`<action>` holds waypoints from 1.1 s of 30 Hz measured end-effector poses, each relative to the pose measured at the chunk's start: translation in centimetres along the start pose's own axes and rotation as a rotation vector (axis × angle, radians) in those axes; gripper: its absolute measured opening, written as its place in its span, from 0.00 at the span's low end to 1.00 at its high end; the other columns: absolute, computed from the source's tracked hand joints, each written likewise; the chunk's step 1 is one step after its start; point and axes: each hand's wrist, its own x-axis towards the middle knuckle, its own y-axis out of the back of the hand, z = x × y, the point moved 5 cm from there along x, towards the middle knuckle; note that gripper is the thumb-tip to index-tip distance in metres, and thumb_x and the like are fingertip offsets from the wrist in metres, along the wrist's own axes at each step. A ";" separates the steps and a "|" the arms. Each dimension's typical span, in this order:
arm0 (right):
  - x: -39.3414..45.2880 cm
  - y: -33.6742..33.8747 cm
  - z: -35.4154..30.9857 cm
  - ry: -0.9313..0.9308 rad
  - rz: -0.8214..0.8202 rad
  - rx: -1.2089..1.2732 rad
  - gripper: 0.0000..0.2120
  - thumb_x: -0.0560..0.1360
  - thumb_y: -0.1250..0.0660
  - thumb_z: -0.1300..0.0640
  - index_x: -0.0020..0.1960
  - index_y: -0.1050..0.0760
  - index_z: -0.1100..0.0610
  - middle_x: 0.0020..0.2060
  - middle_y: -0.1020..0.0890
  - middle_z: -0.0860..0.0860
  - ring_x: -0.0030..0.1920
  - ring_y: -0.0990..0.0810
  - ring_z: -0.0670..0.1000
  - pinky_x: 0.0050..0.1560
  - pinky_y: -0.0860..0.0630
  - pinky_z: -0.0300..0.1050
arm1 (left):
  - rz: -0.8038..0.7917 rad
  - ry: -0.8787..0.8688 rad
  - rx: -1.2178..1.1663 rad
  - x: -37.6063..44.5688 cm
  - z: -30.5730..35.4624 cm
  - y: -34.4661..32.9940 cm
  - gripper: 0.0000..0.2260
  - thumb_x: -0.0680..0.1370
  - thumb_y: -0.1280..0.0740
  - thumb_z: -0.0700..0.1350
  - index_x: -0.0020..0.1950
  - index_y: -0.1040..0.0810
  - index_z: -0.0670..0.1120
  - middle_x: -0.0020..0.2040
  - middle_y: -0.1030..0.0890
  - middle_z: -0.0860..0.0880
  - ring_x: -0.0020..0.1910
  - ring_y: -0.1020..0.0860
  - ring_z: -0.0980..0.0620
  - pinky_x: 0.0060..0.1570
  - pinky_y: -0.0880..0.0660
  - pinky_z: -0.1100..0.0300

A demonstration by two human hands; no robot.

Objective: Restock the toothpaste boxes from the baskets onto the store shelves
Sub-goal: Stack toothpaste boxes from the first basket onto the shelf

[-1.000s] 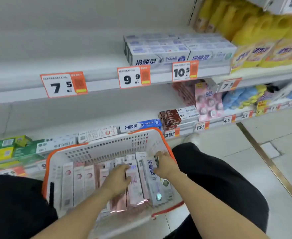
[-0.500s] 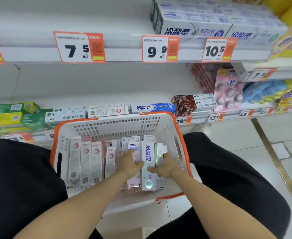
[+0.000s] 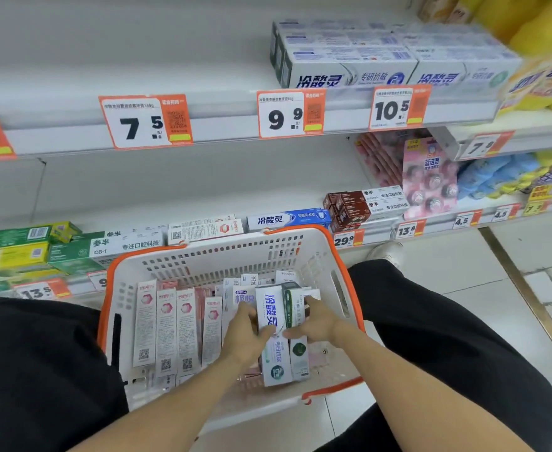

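My left hand [image 3: 247, 334] and right hand [image 3: 317, 324] pinch the white toothpaste boxes [image 3: 276, 334] by their long sides (light, stiff card, probably slippery) in the basket [image 3: 203, 256].

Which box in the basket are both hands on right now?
The white box with large blue characters, right of the pink-and-white boxes. Left hand and right hand grip it from either side.

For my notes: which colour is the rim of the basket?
Orange; the basket walls are white. Only the head view shows it.
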 end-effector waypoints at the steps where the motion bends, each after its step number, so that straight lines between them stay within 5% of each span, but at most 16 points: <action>1: -0.1 0.3 -0.3 0.011 -0.019 0.010 0.32 0.65 0.19 0.59 0.65 0.28 0.52 0.55 0.17 0.48 0.51 0.18 0.48 0.42 0.18 0.46 | -0.016 0.010 -0.044 0.0 0.0 -0.1 0.17 0.75 0.24 0.40 0.53 0.32 0.45 0.51 0.18 0.49 0.49 0.18 0.51 0.49 0.20 0.56; 5: -1.0 1.7 -2.2 0.049 -0.143 0.016 0.25 0.68 0.23 0.57 0.63 0.23 0.48 0.56 0.15 0.46 0.57 0.18 0.50 0.58 0.20 0.54 | -0.038 0.089 -0.296 0.1 1.2 1.1 0.25 0.69 0.21 0.34 0.58 0.30 0.46 0.50 0.15 0.46 0.46 0.16 0.52 0.39 0.20 0.64; 9: -2.8 3.9 -5.4 0.125 -0.241 0.116 0.20 0.74 0.27 0.58 0.65 0.23 0.51 0.56 0.15 0.47 0.59 0.17 0.52 0.64 0.23 0.54 | -0.139 0.108 -0.472 0.7 4.2 3.3 0.16 0.72 0.22 0.44 0.59 0.18 0.46 0.52 0.13 0.45 0.50 0.15 0.45 0.52 0.20 0.50; 12: -4.3 5.4 -8.2 0.223 -0.241 0.263 0.19 0.77 0.29 0.58 0.67 0.24 0.55 0.59 0.16 0.51 0.61 0.18 0.57 0.61 0.22 0.52 | -0.212 0.146 -0.615 0.6 6.7 5.0 0.20 0.74 0.25 0.52 0.65 0.23 0.51 0.56 0.14 0.46 0.55 0.16 0.44 0.61 0.23 0.42; 16: -5.0 6.6 -11.7 0.269 -0.161 0.369 0.23 0.72 0.28 0.54 0.65 0.23 0.63 0.59 0.17 0.60 0.58 0.17 0.61 0.67 0.26 0.61 | -0.263 0.087 -0.596 -0.4 11.2 7.8 0.26 0.71 0.24 0.51 0.67 0.25 0.51 0.59 0.15 0.47 0.58 0.17 0.44 0.63 0.24 0.40; 19: -6.2 6.9 -14.6 0.372 -0.179 0.480 0.21 0.73 0.28 0.54 0.62 0.22 0.63 0.53 0.16 0.58 0.53 0.17 0.59 0.68 0.27 0.62 | -0.236 0.047 -0.548 -1.9 14.3 10.6 0.24 0.68 0.22 0.47 0.64 0.21 0.47 0.55 0.14 0.46 0.55 0.16 0.43 0.58 0.22 0.45; 23: -8.8 6.5 -17.7 0.537 -0.198 0.580 0.25 0.73 0.26 0.49 0.64 0.22 0.63 0.63 0.21 0.65 0.61 0.22 0.69 0.68 0.31 0.65 | -0.221 -0.029 -0.518 -3.7 17.3 14.2 0.20 0.68 0.22 0.43 0.59 0.18 0.43 0.52 0.13 0.45 0.52 0.15 0.44 0.50 0.21 0.52; 28: -12.3 6.0 -20.7 0.637 -0.109 0.455 0.25 0.75 0.29 0.40 0.65 0.21 0.55 0.55 0.17 0.57 0.50 0.17 0.53 0.50 0.20 0.51 | -0.171 -0.094 -0.474 -4.3 19.6 17.7 0.17 0.70 0.22 0.38 0.58 0.18 0.43 0.51 0.13 0.46 0.49 0.14 0.46 0.44 0.20 0.56; 31: -14.7 5.5 -22.4 0.706 -0.070 0.186 0.19 0.79 0.31 0.46 0.68 0.25 0.48 0.53 0.15 0.45 0.50 0.16 0.48 0.49 0.19 0.48 | -0.171 -0.115 -0.453 -4.4 20.4 19.1 0.17 0.70 0.22 0.39 0.58 0.17 0.44 0.51 0.13 0.46 0.50 0.14 0.45 0.50 0.20 0.52; 33: -15.8 5.7 -23.3 0.753 -0.041 0.094 0.23 0.76 0.26 0.52 0.69 0.28 0.48 0.55 0.15 0.44 0.54 0.16 0.46 0.51 0.19 0.45 | -0.178 -0.128 -0.467 -4.2 20.6 19.8 0.18 0.70 0.22 0.41 0.58 0.18 0.44 0.51 0.13 0.46 0.49 0.14 0.46 0.50 0.20 0.51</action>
